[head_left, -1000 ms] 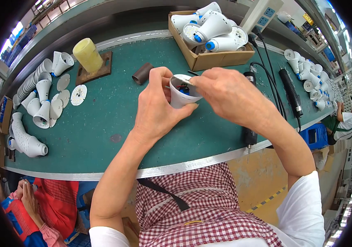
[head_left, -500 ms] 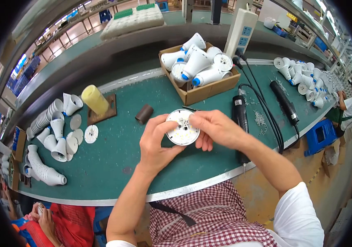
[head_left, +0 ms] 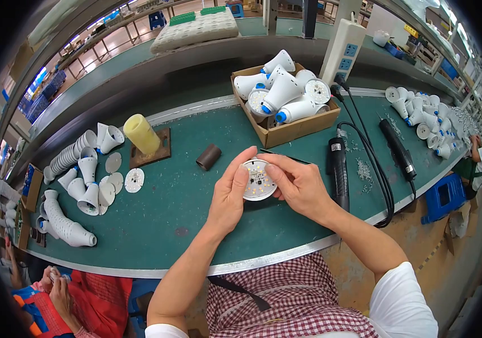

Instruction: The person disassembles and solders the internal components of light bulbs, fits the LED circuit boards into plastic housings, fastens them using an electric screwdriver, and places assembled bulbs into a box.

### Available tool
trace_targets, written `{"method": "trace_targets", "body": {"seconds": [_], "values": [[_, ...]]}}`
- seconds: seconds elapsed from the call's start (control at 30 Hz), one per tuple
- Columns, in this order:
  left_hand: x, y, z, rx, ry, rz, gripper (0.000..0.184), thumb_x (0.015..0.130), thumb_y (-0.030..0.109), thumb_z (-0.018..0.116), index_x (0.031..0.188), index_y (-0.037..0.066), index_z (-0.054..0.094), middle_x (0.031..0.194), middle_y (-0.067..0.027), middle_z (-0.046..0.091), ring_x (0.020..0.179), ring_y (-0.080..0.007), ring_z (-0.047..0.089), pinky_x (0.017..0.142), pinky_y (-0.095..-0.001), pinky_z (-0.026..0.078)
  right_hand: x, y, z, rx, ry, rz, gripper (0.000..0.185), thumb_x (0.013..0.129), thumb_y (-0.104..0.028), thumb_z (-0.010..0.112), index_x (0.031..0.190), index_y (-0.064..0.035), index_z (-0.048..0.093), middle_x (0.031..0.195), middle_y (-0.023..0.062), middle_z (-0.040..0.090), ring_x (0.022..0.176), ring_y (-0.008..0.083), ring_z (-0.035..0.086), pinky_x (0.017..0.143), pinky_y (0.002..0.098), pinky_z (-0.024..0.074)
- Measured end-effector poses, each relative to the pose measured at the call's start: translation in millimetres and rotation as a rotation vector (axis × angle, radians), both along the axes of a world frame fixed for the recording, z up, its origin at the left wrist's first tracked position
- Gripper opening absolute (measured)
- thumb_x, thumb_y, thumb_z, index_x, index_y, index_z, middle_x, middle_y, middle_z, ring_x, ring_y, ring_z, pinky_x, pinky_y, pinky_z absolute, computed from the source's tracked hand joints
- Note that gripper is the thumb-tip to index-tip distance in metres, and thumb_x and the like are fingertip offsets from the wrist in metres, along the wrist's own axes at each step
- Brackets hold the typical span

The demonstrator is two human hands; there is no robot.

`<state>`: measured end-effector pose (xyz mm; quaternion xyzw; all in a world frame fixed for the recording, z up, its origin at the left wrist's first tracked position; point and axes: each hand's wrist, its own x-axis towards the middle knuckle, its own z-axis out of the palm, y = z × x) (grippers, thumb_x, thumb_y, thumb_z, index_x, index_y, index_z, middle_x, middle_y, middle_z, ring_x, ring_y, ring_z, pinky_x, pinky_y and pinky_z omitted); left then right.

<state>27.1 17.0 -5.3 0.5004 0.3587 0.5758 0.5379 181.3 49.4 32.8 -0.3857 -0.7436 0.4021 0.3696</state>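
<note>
**Round LED board seated level in cup mouth, both hands on it**

LED board faces up, ringed by the white rim of a lamp cup. It sits squarely between the hands, above the front half of the green bench. Cup body below is mostly hidden, can't see how deep it goes.

Grip: left hand is curled round the left side, thumb on the board's edge. Right hand mirrors it, thumb on the right edge, fingers wrapping behind. Both closed only as far as the cup's width allows; how hard they press, can't tell.

Delta: a second ago the board stands tilted in the mouth with wires showing; now it lies across it. Half a second ago right fingertips are at the upper right of the face; now both thumbs lie on opposite edges.

Outward: dark tube just beyond the left hand. Thin black rod behind the right, black electric screwdriver to its right. Carton of lamp housings further back. Off left: loose round board, yellow cylinder on a brown plate, nested white cups.
</note>
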Motion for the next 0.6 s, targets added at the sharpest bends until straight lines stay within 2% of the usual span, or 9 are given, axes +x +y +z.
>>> {"method": "trace_targets", "body": {"seconds": [0.23,0.3,0.6], "values": [[0.0,0.0,-1.6,0.074,0.036,-0.008,0.044,0.096,0.025,0.033,0.134,0.004,0.028,0.137,-0.0100,0.033,0.119,-0.0186,0.040,0.097,-0.0303,0.037,-1.0,4.4,-2.0,-0.030,-0.027,-0.039,0.025,0.085,-0.023,0.057,0.105,-0.0078,0.061,0.059,0.0079,0.058,0.047,0.0100,0.051,0.046,0.0254,0.0411],[1.4,-0.6,-0.4,0.068,0.030,-0.003,0.045,0.096,0.024,0.031,0.134,0.001,0.027,0.137,-0.0123,0.033,0.122,-0.0190,0.035,0.100,-0.0286,0.029,-0.7,4.6,-0.8,-0.047,-0.023,-0.041,0.025,0.084,-0.024,0.058,0.104,-0.0083,0.061,0.058,0.0073,0.057,0.046,0.0097,0.051,0.045,0.0255,0.0401],[2.9,-0.2,-0.9,0.062,0.068,-0.001,0.046,0.096,0.025,0.030,0.135,0.001,0.025,0.138,-0.0130,0.031,0.124,-0.0192,0.034,0.102,-0.0288,0.027,1.4,7.4,0.9,-0.057,-0.049,-0.057,0.026,0.084,-0.026,0.059,0.103,-0.0094,0.063,0.053,0.0066,0.054,0.045,0.0091,0.049,0.043,0.0258,0.0374]]}}
